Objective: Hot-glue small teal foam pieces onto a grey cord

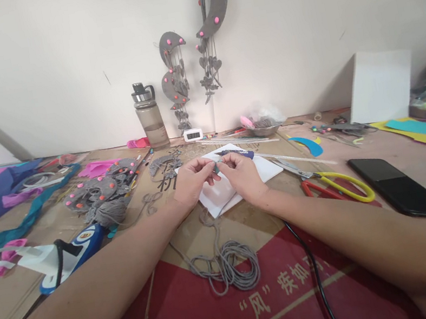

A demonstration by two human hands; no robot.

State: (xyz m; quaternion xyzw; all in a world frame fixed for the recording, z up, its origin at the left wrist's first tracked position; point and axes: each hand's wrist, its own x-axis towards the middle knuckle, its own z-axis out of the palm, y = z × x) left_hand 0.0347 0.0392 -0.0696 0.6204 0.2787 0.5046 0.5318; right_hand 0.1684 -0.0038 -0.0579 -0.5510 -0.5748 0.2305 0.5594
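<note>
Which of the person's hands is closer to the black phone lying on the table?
Right. The right hand is left of the black phone; the left hand is farther left, beyond it.

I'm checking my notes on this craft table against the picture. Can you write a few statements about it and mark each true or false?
1. Both hands, left hand and right hand, meet over the white sheet. True.
2. The grey cord lies coiled on the cardboard near the person. True.
3. The black phone lies left of the hands. False: it lies to their right.
4. The water bottle lies on its side. False: it stands upright by the wall.
5. The yellow-handled scissors lie right of the hands. True.
</note>
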